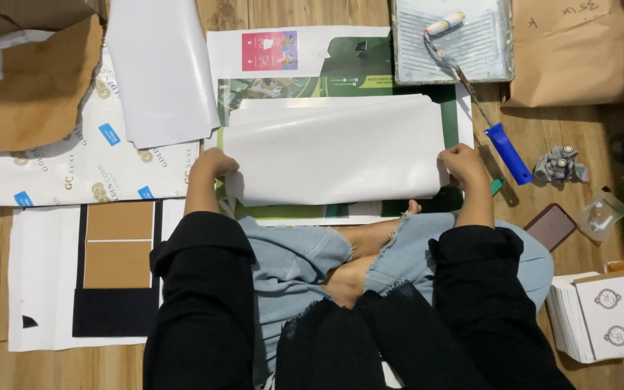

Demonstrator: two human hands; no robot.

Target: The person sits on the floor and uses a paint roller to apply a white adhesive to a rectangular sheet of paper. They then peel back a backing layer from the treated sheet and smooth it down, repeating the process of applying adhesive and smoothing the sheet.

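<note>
The person sits on the wood floor. The left hand [214, 165] and right hand [462, 160] each pinch 1 side of the big white sheet [334, 148], holding it flat over the green poster [341, 79] so it lines up.

This looks like a small print-finishing or craft workshop run on the wooden floor [305, 13] of a room, perhaps in a home. A person sits cross-legged among the work. Around them lie printed posters [290, 68], glossy white sheets [160, 65], brown wrapping paper [579, 50] and torn packaging. A paint tray [406, 43] with a small roller [445, 24] stands nearby, beside a stack of printed cards [604, 318].
</note>
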